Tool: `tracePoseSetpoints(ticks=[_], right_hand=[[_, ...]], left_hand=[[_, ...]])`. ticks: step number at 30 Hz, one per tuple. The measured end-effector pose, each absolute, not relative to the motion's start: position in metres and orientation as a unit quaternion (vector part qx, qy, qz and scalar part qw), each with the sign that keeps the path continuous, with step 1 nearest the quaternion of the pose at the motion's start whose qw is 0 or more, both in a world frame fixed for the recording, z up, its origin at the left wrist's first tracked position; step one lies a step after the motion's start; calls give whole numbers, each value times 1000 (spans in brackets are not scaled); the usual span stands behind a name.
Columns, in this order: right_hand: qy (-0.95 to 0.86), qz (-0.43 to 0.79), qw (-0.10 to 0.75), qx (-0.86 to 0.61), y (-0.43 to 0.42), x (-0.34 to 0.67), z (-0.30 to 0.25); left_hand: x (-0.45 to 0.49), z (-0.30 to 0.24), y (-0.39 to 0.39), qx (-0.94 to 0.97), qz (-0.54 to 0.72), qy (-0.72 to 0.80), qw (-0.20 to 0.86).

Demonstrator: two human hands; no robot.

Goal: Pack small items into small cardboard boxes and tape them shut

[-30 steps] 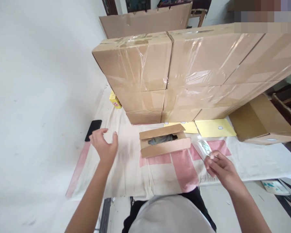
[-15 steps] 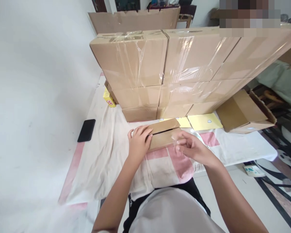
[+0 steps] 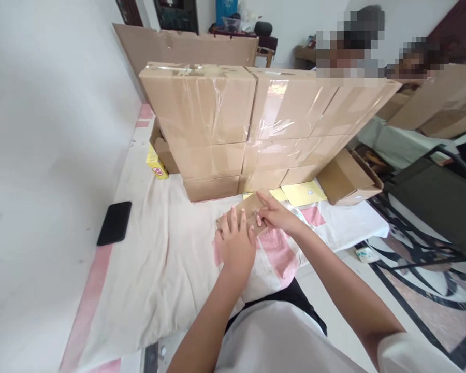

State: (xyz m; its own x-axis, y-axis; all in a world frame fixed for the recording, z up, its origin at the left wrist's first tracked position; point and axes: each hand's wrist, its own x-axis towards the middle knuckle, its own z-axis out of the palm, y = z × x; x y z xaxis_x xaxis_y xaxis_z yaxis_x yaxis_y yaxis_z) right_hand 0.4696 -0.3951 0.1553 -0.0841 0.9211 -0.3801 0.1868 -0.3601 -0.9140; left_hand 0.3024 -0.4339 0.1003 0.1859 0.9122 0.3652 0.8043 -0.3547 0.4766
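A small flat cardboard box (image 3: 250, 205) lies on the cloth-covered table in front of me. My left hand (image 3: 236, 239) rests flat on its near left part, fingers spread. At the box's right end, my right hand (image 3: 274, 213) has its index finger stretched over the top and its other fingers curled. A shiny bit of clear tape (image 3: 257, 212) shows by the right fingertips against the cardboard. The hands cover much of the box, and its seam is mostly hidden.
A wall of taped cardboard boxes (image 3: 213, 116) stands just behind. An open carton (image 3: 347, 178) and yellow sheets (image 3: 303, 194) lie to the right. A black phone (image 3: 115, 223) and a yellow packet (image 3: 156, 163) are at left. Other people are beyond the boxes.
My right hand has moved left onto the box, bringing the clear tape down to its top. The left hand now lies flatter, and the box is turned slightly. The view has shifted.
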Motion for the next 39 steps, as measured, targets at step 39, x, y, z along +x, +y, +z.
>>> tracePoseSetpoints(ticks=[39], right_hand=[[-538, 237, 13, -809, -447, 525, 163]], left_hand=[[304, 101, -441, 787, 248, 565, -6]])
